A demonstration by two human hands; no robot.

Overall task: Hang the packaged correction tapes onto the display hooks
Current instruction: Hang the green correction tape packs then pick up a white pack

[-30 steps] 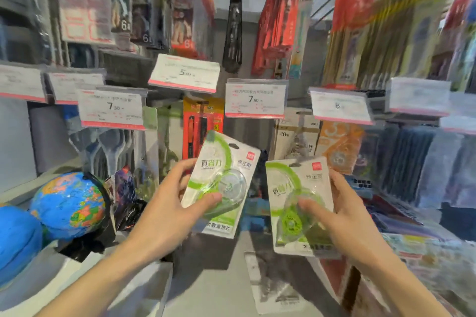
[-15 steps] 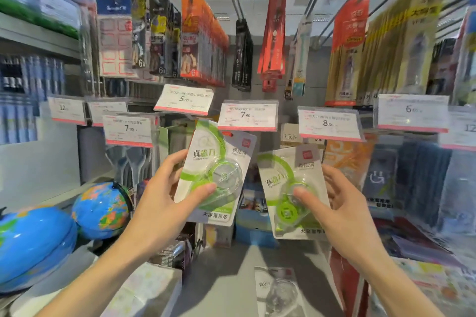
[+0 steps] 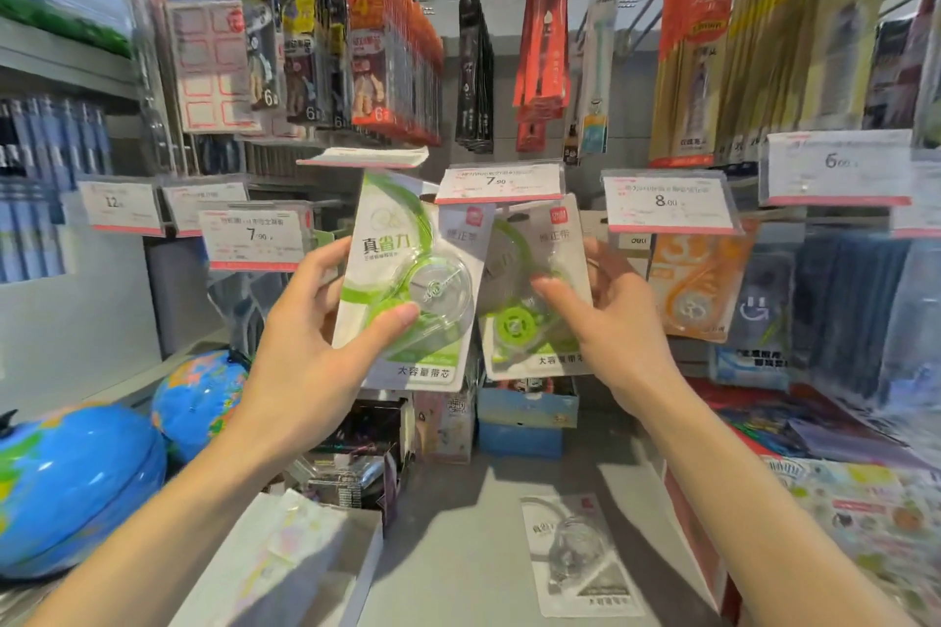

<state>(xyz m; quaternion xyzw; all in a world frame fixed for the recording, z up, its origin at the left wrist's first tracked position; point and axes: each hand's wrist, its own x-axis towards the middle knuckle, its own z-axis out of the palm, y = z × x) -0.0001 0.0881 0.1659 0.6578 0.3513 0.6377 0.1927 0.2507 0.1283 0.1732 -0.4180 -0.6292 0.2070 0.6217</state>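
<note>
Holding: the left hand [image 3: 300, 351] is gripping one packaged correction tape [image 3: 407, 280], thumb pressing on the clear blister, fingers curling behind the card.
Right side: the right hand [image 3: 611, 321] is pinching a second correction tape pack [image 3: 529, 290], thumb on its front, fingers wrapping the right edge.
Head view, packs: both are standing upright side by side, edges touching or overlapping at the middle, and reaching up to the 7.90 price tag [image 3: 501, 183] and the tilted tag [image 3: 364, 157] beside it.
Head view, hooks: the display hooks behind those tags are being hidden by the tags and the packs; I cannot tell whether either hang hole is meeting a hook.
Change: compared with a second ago, both packs are sitting higher and closer together, their tops now level with the tags instead of well below them.
Meaning: judging by that rise, the hanging step is beginning, with neither pack on a hook yet.
Remaining: a third pack [image 3: 575, 555] is lying flat on the grey surface [image 3: 458, 550] below, waiting.
Nearby: two blue globes [image 3: 76, 489] are resting at the left.
</note>
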